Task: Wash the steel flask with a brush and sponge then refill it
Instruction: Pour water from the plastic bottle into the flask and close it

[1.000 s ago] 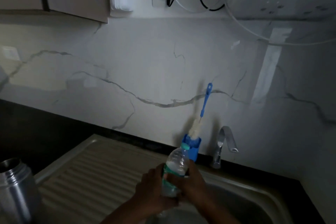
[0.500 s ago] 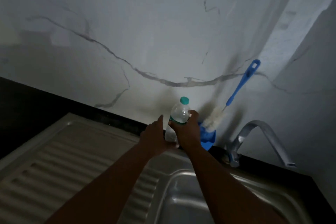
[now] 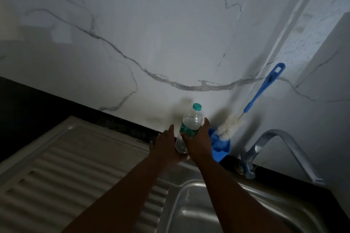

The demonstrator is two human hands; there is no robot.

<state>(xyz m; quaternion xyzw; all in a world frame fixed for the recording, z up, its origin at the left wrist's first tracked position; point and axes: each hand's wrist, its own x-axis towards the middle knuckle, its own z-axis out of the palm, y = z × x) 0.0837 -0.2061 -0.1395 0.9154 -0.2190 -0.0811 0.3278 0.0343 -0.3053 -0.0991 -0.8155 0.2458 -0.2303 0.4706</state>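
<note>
The right hand (image 3: pixel 198 141) holds a clear plastic bottle (image 3: pixel 190 124) around its middle, with the fingers curled behind it and the thumb on the near side. The left hand (image 3: pixel 165 145) is beside the lower part of the bottle, its fingers straight and relaxed; I cannot tell if it touches. The bottle has a green cap (image 3: pixel 197 107) and stands at the back edge of the steel sink (image 3: pixel 208 212). Just to the right, a blue brush (image 3: pixel 253 102) leans on the marble wall (image 3: pixel 151 34) in a blue holder (image 3: pixel 220 144). Further right is the tap (image 3: pixel 272 149). The steel flask is out of view.
</note>
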